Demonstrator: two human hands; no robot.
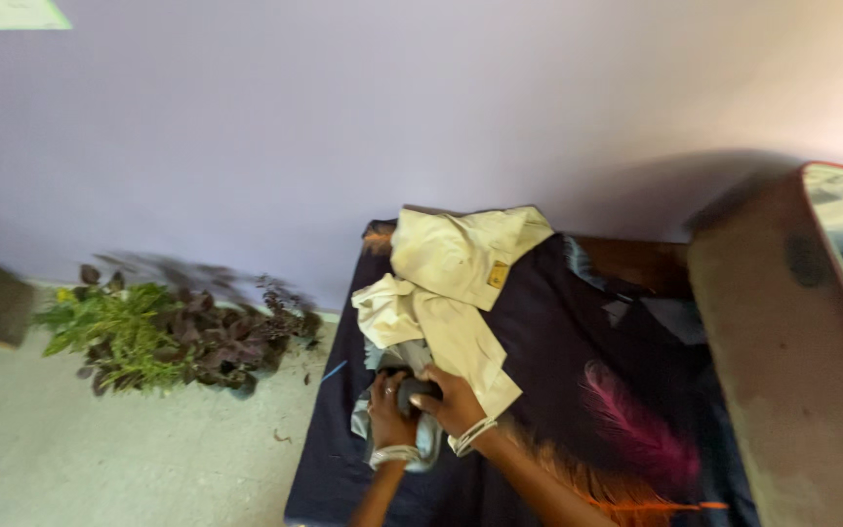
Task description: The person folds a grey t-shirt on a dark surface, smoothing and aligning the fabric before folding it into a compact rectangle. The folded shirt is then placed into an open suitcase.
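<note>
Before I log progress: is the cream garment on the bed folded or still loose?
Loose: the cream garment lies crumpled in uneven bunches across the dark bedcover, no flat folds.

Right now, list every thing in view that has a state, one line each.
Cream garment: crumpled, heaped on the bed.
Grey cloth: bunched, gripped by both hands.
Left hand: closed on the grey cloth.
Right hand: closed on the grey cloth, bangles at the wrist.
Dark feather-print bedsheet: spread over the bed, slightly wrinkled.
Leafy cuttings: lying loose on the floor by the wall.
</note>
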